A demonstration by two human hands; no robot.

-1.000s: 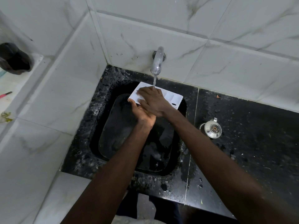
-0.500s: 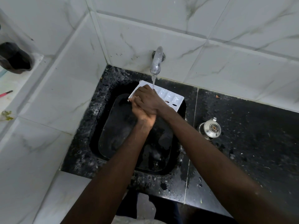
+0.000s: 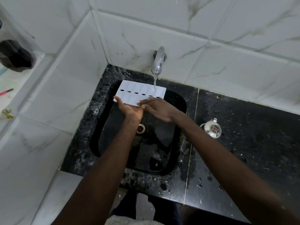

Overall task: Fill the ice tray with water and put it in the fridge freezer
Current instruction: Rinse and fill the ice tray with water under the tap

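Note:
A white ice tray [image 3: 139, 92] with two rows of cells is held over the black sink [image 3: 175, 143], under the wall tap [image 3: 158, 61]. A thin stream of water [image 3: 155, 82] falls from the tap onto the tray's right end. My left hand [image 3: 130, 110] supports the tray from below at its near left edge, thumb on the rim. My right hand [image 3: 158, 108] lies with straight fingers along the tray's near right edge, touching it.
A small steel lid [image 3: 212, 128] lies on the wet black counter [image 3: 251, 143] right of the sink. White marble tiles [image 3: 211, 30] rise behind and to the left. A dark object [image 3: 15, 56] sits on the left ledge. The sink's drain [image 3: 140, 128] shows between my arms.
My right hand slid off the top of the tray to its near right edge, uncovering the cells. The tray shifted left, so the water now lands on its right end.

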